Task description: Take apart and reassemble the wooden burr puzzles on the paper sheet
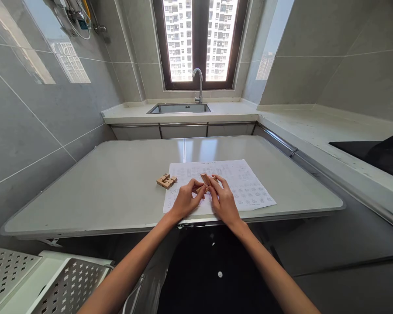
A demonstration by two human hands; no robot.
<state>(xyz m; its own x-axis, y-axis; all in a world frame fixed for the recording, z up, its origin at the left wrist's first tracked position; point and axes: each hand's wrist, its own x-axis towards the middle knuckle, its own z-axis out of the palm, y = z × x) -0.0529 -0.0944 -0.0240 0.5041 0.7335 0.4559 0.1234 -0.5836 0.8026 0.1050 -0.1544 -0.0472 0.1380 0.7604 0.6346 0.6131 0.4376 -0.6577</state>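
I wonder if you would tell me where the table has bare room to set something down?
The widest bare patch of table lies left of the block cluster; others lie between the paper and the far edge, and right of the paper. It is crowded over the paper where the left hand and right hand hold wooden pieces.

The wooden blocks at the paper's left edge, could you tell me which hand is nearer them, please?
Left: the left hand is just right of the wooden blocks; the right hand is farther right.

Smooth wooden blocks [166,181], matt paper sheet [242,179]
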